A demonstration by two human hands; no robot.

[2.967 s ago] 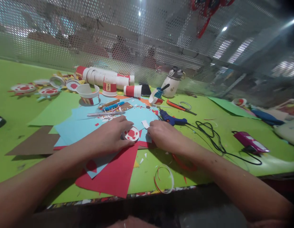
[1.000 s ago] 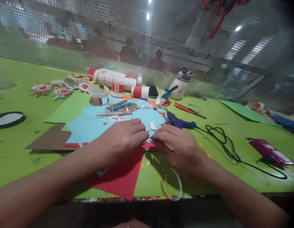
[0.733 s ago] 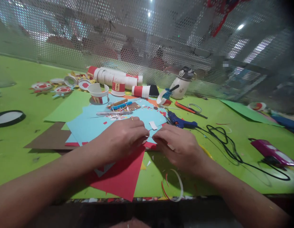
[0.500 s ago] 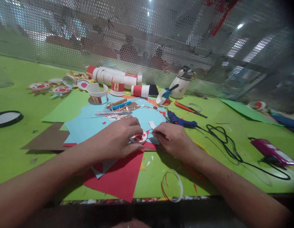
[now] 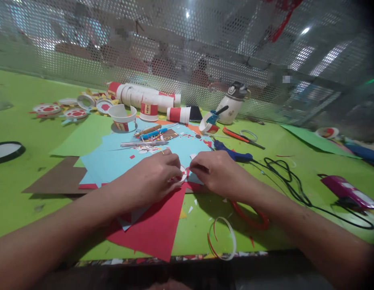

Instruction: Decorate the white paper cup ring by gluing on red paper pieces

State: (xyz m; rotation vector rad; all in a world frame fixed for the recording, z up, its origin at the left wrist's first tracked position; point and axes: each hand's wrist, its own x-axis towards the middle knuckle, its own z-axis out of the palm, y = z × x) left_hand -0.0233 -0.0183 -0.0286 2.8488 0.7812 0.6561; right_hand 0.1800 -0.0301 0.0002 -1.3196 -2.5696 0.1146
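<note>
While the small, round white paper disc with red patches (image 5: 183, 174) is being gripped near centre by the curled left hand (image 5: 155, 173), the nearly closed right hand (image 5: 215, 171) is being held beside it, any grip unclear. Likely light, stiff and crushable, it is being judged safest by its rim; the lime-green tabletop (image 5: 38, 131) is being backed by a far perforated grey screen (image 5: 180, 50).

disc (image 5: 183, 174) partly hidden by left hand (image 5: 156, 176), black-rimmed oval (image 5: 7, 151) cut off
</note>
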